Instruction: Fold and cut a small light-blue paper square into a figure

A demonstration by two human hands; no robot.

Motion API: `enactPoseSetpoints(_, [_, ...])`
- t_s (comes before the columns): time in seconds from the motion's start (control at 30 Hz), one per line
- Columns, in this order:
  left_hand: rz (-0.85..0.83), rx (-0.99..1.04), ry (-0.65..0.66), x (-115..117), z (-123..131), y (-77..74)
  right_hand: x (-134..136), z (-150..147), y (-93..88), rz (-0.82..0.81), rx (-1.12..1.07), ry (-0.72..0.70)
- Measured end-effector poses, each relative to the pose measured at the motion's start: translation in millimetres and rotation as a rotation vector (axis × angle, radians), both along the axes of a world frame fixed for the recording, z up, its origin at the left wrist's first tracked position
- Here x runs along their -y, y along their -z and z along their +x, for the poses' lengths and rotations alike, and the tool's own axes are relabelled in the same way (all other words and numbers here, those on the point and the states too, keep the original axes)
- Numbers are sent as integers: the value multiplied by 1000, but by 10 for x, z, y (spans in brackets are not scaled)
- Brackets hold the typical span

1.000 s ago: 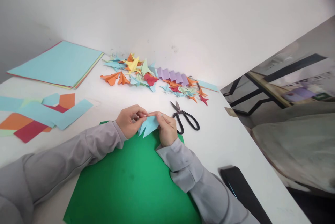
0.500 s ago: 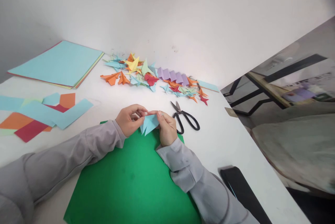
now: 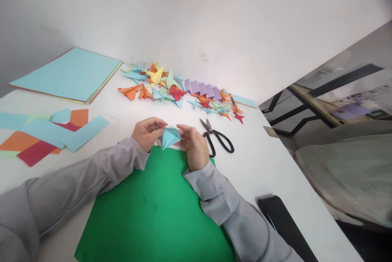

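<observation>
Inspecting from my remote post, I proceed from left to right. Overlapping paper strips (image 3: pixel 45 134) lie at the left, and behind them I note a stack of sheets (image 3: pixel 69 75) with blue on top; both are apart from the hands. My left hand (image 3: pixel 144 134) is narrowed, thumb and fingers pinching the left side of the folded blue paper (image 3: pixel 169 136). I rate that grip adequate, since it can anchor the piece while the layers are adjusted. The folded blue paper sits between the two hands, over the far edge of the green sheet (image 3: pixel 154 207), its pointed end towards me; whether it is lifted or resting, I cannot tell. Beyond it lie many small folded papers (image 3: pixel 177 92). My right hand (image 3: pixel 196 148) is loosely curved at the paper's right side; whether its fingertips bear on the paper, I cannot confirm. For sound work, I judge that they should line up the edges first, then run outward along the crease, lightly before firmly. Pressing misaligned layers would likely leave a stray crease. Just beside that hand, the scissors (image 3: pixel 211 131) lie with blades parted, so I advise keeping knuckles off them
</observation>
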State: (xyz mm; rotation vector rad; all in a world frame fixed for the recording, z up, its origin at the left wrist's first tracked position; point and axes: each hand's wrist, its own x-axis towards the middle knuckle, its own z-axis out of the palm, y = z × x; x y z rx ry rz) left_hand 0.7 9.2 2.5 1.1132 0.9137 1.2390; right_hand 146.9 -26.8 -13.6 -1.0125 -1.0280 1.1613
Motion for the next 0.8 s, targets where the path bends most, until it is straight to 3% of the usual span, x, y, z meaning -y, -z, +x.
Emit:
enactPoseSetpoints(0.2, [-143, 136, 35, -40, 2, 45, -17, 7, -9, -63, 114, -5])
enactPoseSetpoints(0.8, [-87, 30, -37, 2, 11, -26, 1, -16, -48, -47, 211, -24])
